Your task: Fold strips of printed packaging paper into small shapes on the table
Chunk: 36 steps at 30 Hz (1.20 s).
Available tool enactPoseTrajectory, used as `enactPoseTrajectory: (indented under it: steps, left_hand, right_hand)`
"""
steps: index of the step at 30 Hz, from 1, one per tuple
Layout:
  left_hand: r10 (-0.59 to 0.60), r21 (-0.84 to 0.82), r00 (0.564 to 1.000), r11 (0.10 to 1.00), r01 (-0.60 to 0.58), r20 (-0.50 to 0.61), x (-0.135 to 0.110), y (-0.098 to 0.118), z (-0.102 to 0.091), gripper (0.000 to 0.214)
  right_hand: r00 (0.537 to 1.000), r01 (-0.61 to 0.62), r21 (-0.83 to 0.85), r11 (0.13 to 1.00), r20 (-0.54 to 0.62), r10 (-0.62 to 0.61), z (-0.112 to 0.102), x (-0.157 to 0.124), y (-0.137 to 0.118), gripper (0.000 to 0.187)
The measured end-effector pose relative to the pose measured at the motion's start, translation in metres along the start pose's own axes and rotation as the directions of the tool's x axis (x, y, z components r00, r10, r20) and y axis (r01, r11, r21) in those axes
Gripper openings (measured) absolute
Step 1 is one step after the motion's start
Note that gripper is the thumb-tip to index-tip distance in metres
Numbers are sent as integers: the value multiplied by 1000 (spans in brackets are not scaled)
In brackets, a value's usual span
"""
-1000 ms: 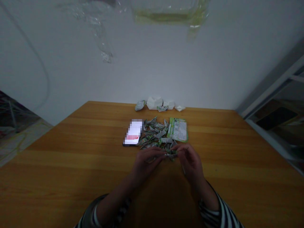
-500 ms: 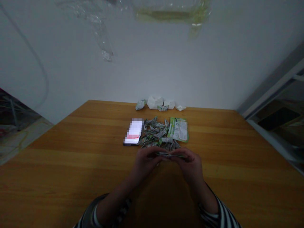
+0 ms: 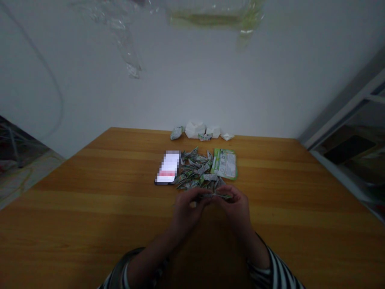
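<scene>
My left hand [image 3: 188, 208] and my right hand [image 3: 234, 206] meet over the wooden table [image 3: 90, 208], fingers pinched together on a small strip of green-and-white printed paper [image 3: 217, 196] held between them. Just beyond my fingers lies a pile of several small folded pieces of the same paper [image 3: 197, 170]. A flat green-and-white printed sheet [image 3: 225, 163] rests at the right of the pile. A phone with a lit screen [image 3: 168, 167] lies at the pile's left.
Crumpled white and printed paper scraps [image 3: 198, 131] sit at the table's far edge against a white wall. A pale metal frame [image 3: 345, 116] runs along the right side. Striped sleeves cover both my forearms.
My hands have drawn closer together and slid slightly left, pressing the paper strip flatter between the fingertips. The pile, sheet and phone have stayed where they were.
</scene>
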<state>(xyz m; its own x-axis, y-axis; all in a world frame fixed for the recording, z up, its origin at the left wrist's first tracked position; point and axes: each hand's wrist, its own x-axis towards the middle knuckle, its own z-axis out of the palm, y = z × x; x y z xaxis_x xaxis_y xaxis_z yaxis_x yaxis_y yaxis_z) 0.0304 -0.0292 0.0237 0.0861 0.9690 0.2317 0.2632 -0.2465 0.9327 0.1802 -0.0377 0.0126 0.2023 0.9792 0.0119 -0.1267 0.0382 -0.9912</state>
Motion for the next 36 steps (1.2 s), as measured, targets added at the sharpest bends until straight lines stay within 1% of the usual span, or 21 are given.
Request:
enactPoseTrajectory:
  steps: [3, 6, 8, 9, 12, 13, 14, 16, 19, 22, 24, 26, 28, 29, 30, 31, 32, 33, 34, 35, 36]
  left_hand:
    - [-153, -182, 986, 970, 164, 74, 2, -3, 3, 16]
    - [-228, -276, 963, 925, 261, 146, 7, -8, 3, 29]
    - [-191, -224, 973, 950, 216, 129, 9, -10, 1, 37]
    - [-139, -164, 984, 974, 156, 109, 11, -11, -1, 37]
    - [67, 48, 992, 996, -73, 111, 13, -13, -6, 27]
    - [97, 78, 986, 991, -108, 138, 14, -13, -7, 25]
    - [85, 74, 981, 992, -99, 172, 15, -13, -9, 25]
    - [-25, -1, 972, 1000, 26, 235, 16, -14, -10, 29]
    - [-182, -117, 937, 967, 225, 299, 16, -15, -10, 34]
    - [-226, -221, 938, 932, 286, 262, 14, -14, -9, 34]
    - [-247, -288, 943, 907, 306, 222, 14, -14, -10, 37]
    - [-247, -291, 951, 911, 294, 187, 16, -13, -14, 42]
    - [-211, -150, 970, 962, 228, 120, 19, -13, -21, 45]
    - [-177, 1, 982, 984, 177, 66, 21, -12, -24, 46]
    - [-146, 201, 989, 970, 137, 30, 22, -11, -28, 46]
    - [-129, 418, 992, 901, 116, 2, 24, -9, -31, 46]
    - [-123, 596, 992, 796, 105, -11, 25, -7, -34, 47]
    - [-121, 721, 992, 686, 98, -20, 26, -4, -36, 48]
    - [-114, 801, 993, 592, 94, -32, 27, -2, -38, 48]
    - [-105, 844, 994, 529, 92, -42, 27, 1, -39, 48]
    - [-90, 864, 995, 496, 88, -50, 27, 4, -40, 48]
  right_hand:
    - [998, 32, -60, 998, -57, -35, 0, -2, 2, 19]
    - [1000, -9, 35, 999, -29, 10, 1, 0, 5, 30]
    - [998, -69, 144, 987, 15, 67, 0, 4, 7, 41]
    - [995, -94, 176, 980, 30, 91, 0, 7, 8, 43]
    - [990, -138, 167, 976, 36, 134, -4, 12, 9, 33]
    - [990, -143, 146, 979, 38, 139, -6, 14, 9, 29]
    - [990, -140, 124, 982, 47, 135, -8, 15, 9, 26]
    - [991, -108, 79, 991, 87, 101, -11, 15, 8, 26]
    - [992, -31, 1, 1000, 119, 31, -12, 12, 5, 25]
    - [996, 11, -34, 999, 93, -8, -8, 7, 4, 23]
    - [991, -8, 19, 1000, 134, 6, -6, 6, 3, 33]
    - [982, -28, 76, 997, 189, 13, -8, 8, 3, 46]
    - [986, 21, 58, 998, 162, -30, -14, 13, 2, 51]
    - [991, 72, 6, 997, 113, -72, -19, 16, 2, 50]
    - [990, 130, -76, 989, 62, -125, -25, 20, 2, 46]
    - [982, 187, -185, 965, 17, -187, -33, 25, 2, 41]
    - [970, 225, -310, 924, -20, -243, -40, 31, 3, 36]
    - [952, 258, -435, 863, -38, -304, -48, 37, 5, 33]
    - [926, 301, -545, 783, -30, -376, -56, 43, 7, 30]
    - [898, 340, -639, 691, 1, -441, -62, 49, 10, 29]
    - [875, 387, -699, 602, 72, -479, -68, 55, 13, 28]
